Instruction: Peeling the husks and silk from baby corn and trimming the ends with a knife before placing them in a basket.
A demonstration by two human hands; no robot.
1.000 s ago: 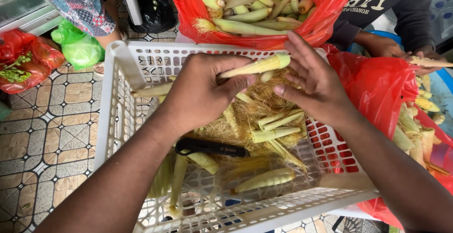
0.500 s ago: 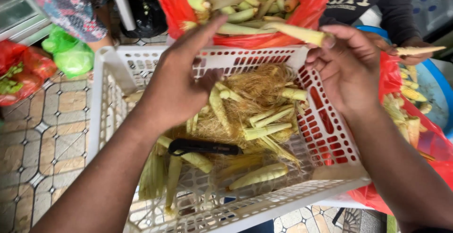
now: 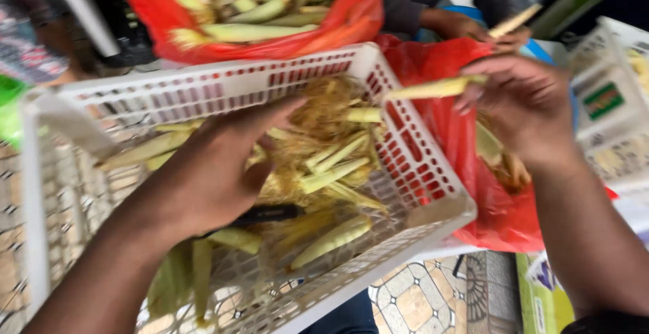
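My right hand (image 3: 524, 104) holds a peeled baby corn (image 3: 433, 89) by its thick end, out past the right rim of the white plastic crate (image 3: 422, 178) and above a red plastic bag (image 3: 466, 151). My left hand (image 3: 216, 172) hovers open over the crate's middle, fingers spread, holding nothing. Inside the crate lie green husks, yellow corn silk (image 3: 324, 111) and a black-handled knife (image 3: 270, 213), partly hidden under my left hand.
A red bag of unpeeled baby corn (image 3: 263, 6) sits behind the crate. Another person's hand (image 3: 466, 26) holds a peeled corn at the back right. White crates (image 3: 608, 97) stand at the right. Patterned floor tiles (image 3: 419, 297) show below.
My right hand has carried the peeled corn rightward, off the crate and over the red bag. My left hand has let go and dropped lower over the husks.
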